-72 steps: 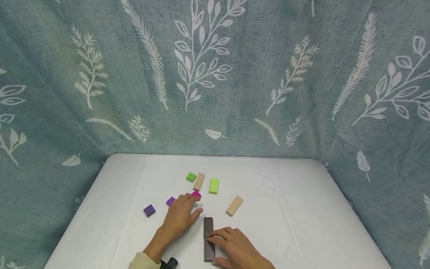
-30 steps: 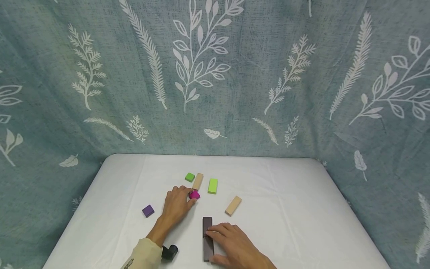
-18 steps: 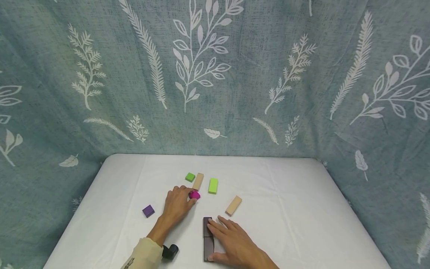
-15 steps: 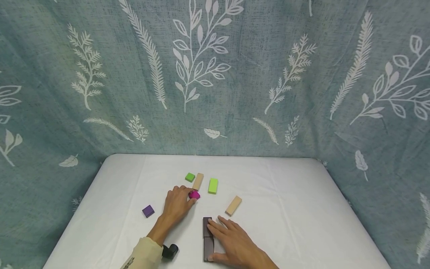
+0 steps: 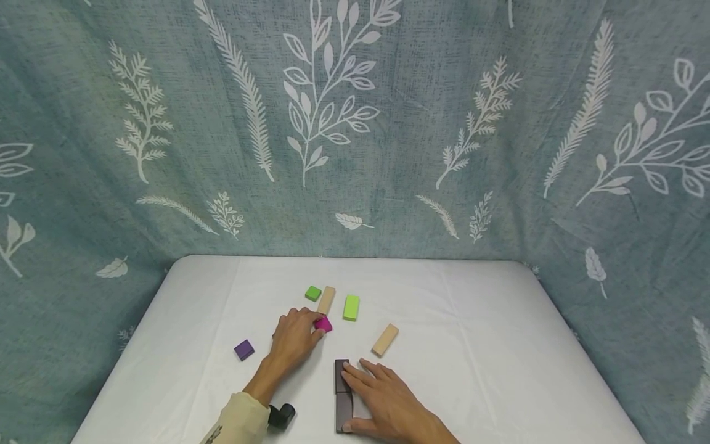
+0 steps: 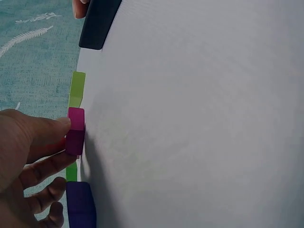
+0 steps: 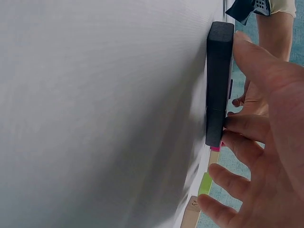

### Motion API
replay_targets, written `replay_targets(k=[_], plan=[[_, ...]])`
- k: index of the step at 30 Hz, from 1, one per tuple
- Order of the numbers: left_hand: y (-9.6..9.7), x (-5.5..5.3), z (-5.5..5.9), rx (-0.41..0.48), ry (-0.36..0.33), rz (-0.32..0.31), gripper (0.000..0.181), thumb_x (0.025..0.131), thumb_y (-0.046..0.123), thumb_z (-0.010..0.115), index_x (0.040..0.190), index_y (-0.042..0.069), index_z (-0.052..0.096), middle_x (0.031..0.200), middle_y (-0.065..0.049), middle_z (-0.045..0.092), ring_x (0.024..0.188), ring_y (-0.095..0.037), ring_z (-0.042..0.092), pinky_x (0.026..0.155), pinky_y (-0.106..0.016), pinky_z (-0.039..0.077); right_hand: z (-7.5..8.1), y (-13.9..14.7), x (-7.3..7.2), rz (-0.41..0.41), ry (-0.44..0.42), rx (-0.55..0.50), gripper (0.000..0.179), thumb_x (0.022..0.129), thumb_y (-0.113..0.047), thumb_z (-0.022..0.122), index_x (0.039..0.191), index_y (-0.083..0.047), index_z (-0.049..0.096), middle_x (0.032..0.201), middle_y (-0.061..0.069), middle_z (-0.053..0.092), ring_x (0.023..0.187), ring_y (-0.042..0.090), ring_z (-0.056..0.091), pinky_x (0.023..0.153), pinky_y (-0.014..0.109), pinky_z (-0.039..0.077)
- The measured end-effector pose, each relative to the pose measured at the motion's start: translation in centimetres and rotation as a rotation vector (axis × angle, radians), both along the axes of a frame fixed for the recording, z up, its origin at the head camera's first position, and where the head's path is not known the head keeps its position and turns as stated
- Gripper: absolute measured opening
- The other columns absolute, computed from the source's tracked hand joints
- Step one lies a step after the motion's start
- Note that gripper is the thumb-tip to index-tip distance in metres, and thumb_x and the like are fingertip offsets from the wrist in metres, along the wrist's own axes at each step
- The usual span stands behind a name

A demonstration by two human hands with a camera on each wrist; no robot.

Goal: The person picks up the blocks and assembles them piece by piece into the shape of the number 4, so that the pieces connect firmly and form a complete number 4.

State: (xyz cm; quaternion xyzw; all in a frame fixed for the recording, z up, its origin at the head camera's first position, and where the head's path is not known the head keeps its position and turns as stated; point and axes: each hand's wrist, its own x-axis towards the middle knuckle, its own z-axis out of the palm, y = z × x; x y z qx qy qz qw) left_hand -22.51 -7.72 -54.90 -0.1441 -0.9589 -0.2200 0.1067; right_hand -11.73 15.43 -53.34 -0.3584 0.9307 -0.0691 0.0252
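Observation:
My left hand point(image 5: 294, 336) pinches a small magenta block point(image 5: 323, 324) on the white table; in the left wrist view thumb and fingertips touch the magenta block point(image 6: 76, 130). Two dark brown blocks point(image 5: 344, 410) lie end to end in a line in front of me. Over their right side spreads my right hand point(image 5: 391, 398), thumb at the near block and forefinger on the far one. In the right wrist view the dark blocks point(image 7: 218, 76) are under those fingertips. A dark purple block point(image 5: 244, 349) lies left of my left hand, which hides the ground beneath it.
Beyond the magenta block lie a green block point(image 5: 313, 293), a natural wood block point(image 5: 326, 300) and a lime block point(image 5: 351, 308). Another wood block point(image 5: 385, 340) lies ahead of my right hand. A black wrist device point(image 5: 281, 416) sits at my left sleeve. A patterned curtain point(image 5: 355, 154) hangs behind.
My left hand has gone forward to the magenta block and pinched it, turning it slightly. A purple block has become hidden behind that hand. My right fingers have spread forward along the dark blocks.

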Motion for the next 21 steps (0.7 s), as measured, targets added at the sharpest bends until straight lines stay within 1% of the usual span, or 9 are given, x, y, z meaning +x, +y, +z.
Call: replay_targets(k=[7, 12, 17, 21], plan=[[0.4, 0.1, 0.3, 0.005, -0.025, -0.069, 0.030, 0.087, 0.022, 0.080, 0.114, 0.011, 0.077, 0.111, -0.005, 0.072, 0.095, -0.025, 0.060, 0.079, -0.042, 0.047, 0.1, 0.0, 0.0, -0.008, -0.010, 0.005, 0.084, 0.090, -0.074, 0.052, 0.152, -0.017, 0.047, 0.157, -0.004, 0.043, 0.142, 0.028, 0.041, 0.111, 0.051, 0.039], [0.6, 0.2, 0.4, 0.004, -0.030, -0.099, 0.029, 0.087, 0.022, 0.080, 0.114, 0.011, 0.077, 0.115, -0.005, 0.072, 0.099, -0.027, 0.061, 0.081, -0.045, 0.048, 0.1, 0.0, 0.0, -0.011, -0.002, 0.013, 0.084, 0.090, -0.074, 0.052, 0.152, -0.018, 0.047, 0.157, -0.005, 0.044, 0.142, 0.027, 0.041, 0.111, 0.050, 0.038], [0.9, 0.4, 0.5, -0.016, -0.033, -0.130, 0.029, 0.087, 0.020, 0.079, 0.113, 0.011, 0.077, 0.116, -0.007, 0.072, 0.097, -0.027, 0.061, 0.081, -0.045, 0.048, 0.0, 0.0, 0.0, -0.001, 0.013, 0.008, 0.084, 0.091, -0.074, 0.051, 0.152, -0.016, 0.048, 0.156, -0.004, 0.045, 0.142, 0.027, 0.042, 0.111, 0.049, 0.039], [1.2, 0.5, 0.7, -0.021, -0.036, -0.151, 0.027, 0.087, 0.020, 0.079, 0.113, 0.012, 0.077, 0.114, -0.007, 0.072, 0.093, -0.025, 0.059, 0.079, -0.044, 0.048, 0.0, 0.1, 0.0, 0.005, 0.016, 0.003, 0.084, 0.092, -0.074, 0.050, 0.152, -0.016, 0.048, 0.156, -0.003, 0.045, 0.141, 0.027, 0.042, 0.111, 0.049, 0.038]])
